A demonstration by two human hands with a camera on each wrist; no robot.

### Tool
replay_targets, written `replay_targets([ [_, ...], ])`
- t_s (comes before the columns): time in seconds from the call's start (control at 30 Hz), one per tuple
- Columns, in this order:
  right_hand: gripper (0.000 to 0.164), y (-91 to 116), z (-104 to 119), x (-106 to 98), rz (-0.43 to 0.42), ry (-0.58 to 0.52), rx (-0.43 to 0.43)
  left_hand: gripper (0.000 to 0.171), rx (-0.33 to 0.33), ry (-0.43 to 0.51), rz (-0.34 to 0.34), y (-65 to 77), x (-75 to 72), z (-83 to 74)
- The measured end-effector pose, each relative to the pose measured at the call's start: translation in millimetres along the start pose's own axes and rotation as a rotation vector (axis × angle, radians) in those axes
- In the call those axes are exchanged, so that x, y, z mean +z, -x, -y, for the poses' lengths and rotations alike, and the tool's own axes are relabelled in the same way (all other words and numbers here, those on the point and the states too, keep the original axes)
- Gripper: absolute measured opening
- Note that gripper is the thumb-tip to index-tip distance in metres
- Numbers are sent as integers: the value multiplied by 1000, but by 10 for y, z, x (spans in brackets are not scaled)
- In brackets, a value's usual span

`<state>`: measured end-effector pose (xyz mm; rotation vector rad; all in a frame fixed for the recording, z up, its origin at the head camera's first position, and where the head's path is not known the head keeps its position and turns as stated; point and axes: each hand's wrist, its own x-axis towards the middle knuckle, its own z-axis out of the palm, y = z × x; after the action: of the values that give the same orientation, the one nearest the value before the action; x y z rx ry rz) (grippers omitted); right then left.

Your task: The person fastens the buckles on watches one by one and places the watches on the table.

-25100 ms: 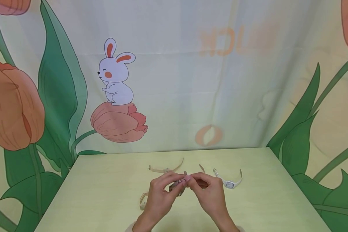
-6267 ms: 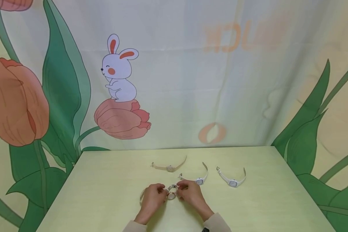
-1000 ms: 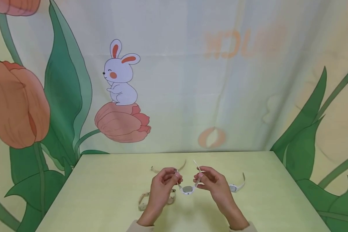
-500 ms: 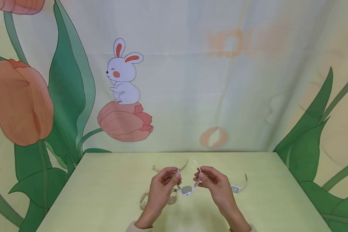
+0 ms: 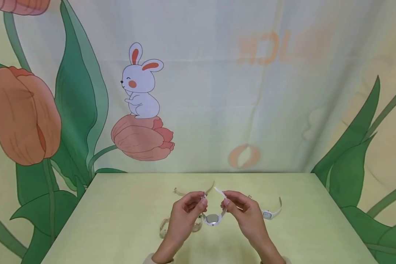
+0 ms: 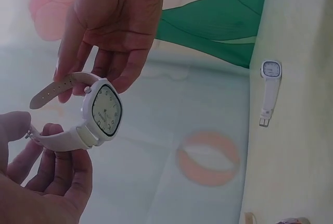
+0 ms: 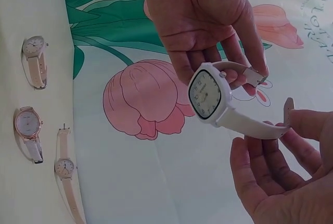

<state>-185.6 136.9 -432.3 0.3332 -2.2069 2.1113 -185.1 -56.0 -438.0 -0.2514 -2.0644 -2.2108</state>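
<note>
Both hands hold a white wristwatch point(image 5: 212, 220) above the table, its strap unfastened and bent into a U. My left hand point(image 5: 186, 217) pinches the buckle end between thumb and fingers. The holed strap end is pinched by my right hand point(image 5: 246, 217), with its tip pointing up and inward. In the left wrist view the squarish dial point(image 6: 106, 110) and the strap holes show, and the two ends stand apart. From the right wrist, the white case point(image 7: 208, 94) hangs between the hands; the buckle is at the left hand's fingertips.
On the table point(image 5: 118, 212), another white watch point(image 5: 267, 215) lies at right. A beige-strapped watch point(image 5: 181, 192) lies behind my left hand. Two looped watches stand by the left forearm: a beige one point(image 5: 163, 233) and a rose-gold-rimmed one point(image 7: 27, 123). A printed curtain point(image 5: 198, 91) hangs behind.
Earlier, the hands worked on the rose-gold-rimmed watch; now it stands on the table. The white watch has been lifted from the table. Within the last half second, its strap tip has tilted left.
</note>
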Motion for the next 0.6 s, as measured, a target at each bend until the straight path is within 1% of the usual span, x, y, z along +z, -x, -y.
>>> replay_targets([
  [0.07,25,21,5,13,2,-2,-4,26,5,-25,-5,18,-8,-1],
  [0.13,24,36,14,25,9,2,-14,23,8,-30,-11,31,-19,-3],
  [0.2,23,47,24,35,15,9,-24,23,16,-22,-8,42,-27,-11],
  [0.33,21,64,40,46,27,47,-54,24,34,37,10,65,-47,-31],
  [0.43,21,71,42,50,36,63,-75,24,49,63,16,84,-60,-49],
  [0.6,20,84,46,72,59,67,-114,23,61,38,17,100,-75,-78],
])
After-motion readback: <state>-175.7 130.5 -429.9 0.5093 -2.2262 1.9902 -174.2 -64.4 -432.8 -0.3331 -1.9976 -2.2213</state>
